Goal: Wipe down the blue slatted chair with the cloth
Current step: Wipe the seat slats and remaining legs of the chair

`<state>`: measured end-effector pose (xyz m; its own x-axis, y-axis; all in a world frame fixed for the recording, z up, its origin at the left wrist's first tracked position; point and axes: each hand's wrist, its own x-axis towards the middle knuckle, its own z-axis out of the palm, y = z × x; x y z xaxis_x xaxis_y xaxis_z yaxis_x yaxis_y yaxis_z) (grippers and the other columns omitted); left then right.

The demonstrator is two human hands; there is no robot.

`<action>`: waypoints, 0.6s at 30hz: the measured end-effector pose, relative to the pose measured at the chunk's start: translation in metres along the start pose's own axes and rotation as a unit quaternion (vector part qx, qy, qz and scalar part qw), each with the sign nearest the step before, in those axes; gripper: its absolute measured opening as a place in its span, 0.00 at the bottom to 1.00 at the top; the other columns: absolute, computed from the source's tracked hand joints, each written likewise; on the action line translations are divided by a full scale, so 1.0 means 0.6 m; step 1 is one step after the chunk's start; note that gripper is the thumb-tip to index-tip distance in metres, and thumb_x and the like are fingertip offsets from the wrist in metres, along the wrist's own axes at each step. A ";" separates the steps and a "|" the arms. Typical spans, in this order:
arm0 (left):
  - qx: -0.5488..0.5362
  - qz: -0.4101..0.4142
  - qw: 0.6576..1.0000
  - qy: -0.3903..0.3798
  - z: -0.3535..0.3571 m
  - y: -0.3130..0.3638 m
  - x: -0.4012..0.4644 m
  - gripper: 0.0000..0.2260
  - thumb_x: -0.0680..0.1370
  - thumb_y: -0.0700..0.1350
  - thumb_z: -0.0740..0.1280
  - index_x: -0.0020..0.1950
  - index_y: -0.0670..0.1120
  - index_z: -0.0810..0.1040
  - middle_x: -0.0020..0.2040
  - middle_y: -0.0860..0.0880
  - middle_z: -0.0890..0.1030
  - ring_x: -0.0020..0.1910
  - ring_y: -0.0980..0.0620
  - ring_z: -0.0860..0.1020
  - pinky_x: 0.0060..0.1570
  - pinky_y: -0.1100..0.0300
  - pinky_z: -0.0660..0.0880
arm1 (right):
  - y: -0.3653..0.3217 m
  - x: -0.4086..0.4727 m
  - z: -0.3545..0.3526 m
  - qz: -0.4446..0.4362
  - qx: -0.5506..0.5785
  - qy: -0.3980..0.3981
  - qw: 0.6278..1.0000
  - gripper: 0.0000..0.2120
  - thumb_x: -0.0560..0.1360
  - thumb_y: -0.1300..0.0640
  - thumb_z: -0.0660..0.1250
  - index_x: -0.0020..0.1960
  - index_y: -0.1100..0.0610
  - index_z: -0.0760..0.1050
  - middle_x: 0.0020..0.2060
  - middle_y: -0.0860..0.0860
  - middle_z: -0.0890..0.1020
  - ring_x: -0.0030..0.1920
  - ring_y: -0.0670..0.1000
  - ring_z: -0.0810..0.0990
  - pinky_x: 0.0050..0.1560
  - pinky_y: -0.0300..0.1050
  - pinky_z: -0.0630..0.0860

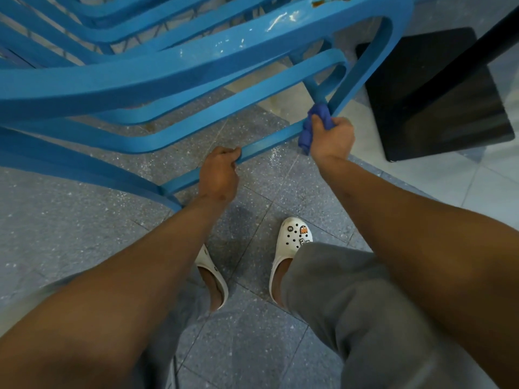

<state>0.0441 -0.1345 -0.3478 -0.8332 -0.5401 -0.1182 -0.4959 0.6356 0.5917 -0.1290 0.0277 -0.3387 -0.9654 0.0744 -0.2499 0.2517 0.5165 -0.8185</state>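
Observation:
The blue slatted chair (174, 77) fills the upper left of the head view, tilted over the floor, with white scuffs on its wide slat. My left hand (218, 172) grips the nearest thin blue slat from below. My right hand (332, 137) holds a bunched dark blue cloth (309, 130) wrapped around the same slat where it meets the curved corner of the frame. Part of the cloth is hidden inside my fist.
A black square table base (438, 102) with a dark post lies on the floor right of the chair. My feet in white clogs (292, 242) stand on grey speckled tiles below the chair. Paler tiles lie at the right.

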 end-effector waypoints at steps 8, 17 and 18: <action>0.052 -0.024 0.992 -0.112 -0.041 0.038 0.000 0.20 0.82 0.40 0.65 0.74 0.42 0.72 0.68 0.41 0.74 0.64 0.43 0.76 0.66 0.59 0.68 | 0.004 -0.007 -0.031 -0.008 -0.037 -0.044 0.998 0.13 0.79 0.48 0.69 0.54 0.58 0.79 0.47 0.51 0.82 0.48 0.51 0.81 0.46 0.40 0.71; 0.080 0.060 0.988 -0.117 -0.210 0.149 -0.083 0.19 0.80 0.50 0.68 0.70 0.48 0.77 0.63 0.44 0.79 0.60 0.44 0.78 0.60 0.53 0.74 | -0.147 -0.118 -0.082 -0.174 -0.074 -0.235 0.953 0.10 0.79 0.51 0.71 0.53 0.57 0.77 0.44 0.49 0.80 0.39 0.40 0.77 0.37 0.30 0.70; 0.089 0.094 0.987 -0.091 -0.237 0.162 -0.099 0.17 0.80 0.50 0.68 0.68 0.48 0.78 0.61 0.44 0.80 0.59 0.44 0.78 0.60 0.52 0.74 | -0.165 -0.136 -0.092 -0.191 -0.080 -0.244 0.947 0.09 0.78 0.52 0.71 0.52 0.57 0.76 0.43 0.48 0.80 0.38 0.38 0.76 0.36 0.29 0.69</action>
<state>0.0803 -0.1193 -0.1698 -0.9369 -0.3052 -0.1704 -0.3495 0.8111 0.4690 -0.0788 0.0174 -0.2089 -0.8275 -0.5274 -0.1926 -0.1613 0.5519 -0.8182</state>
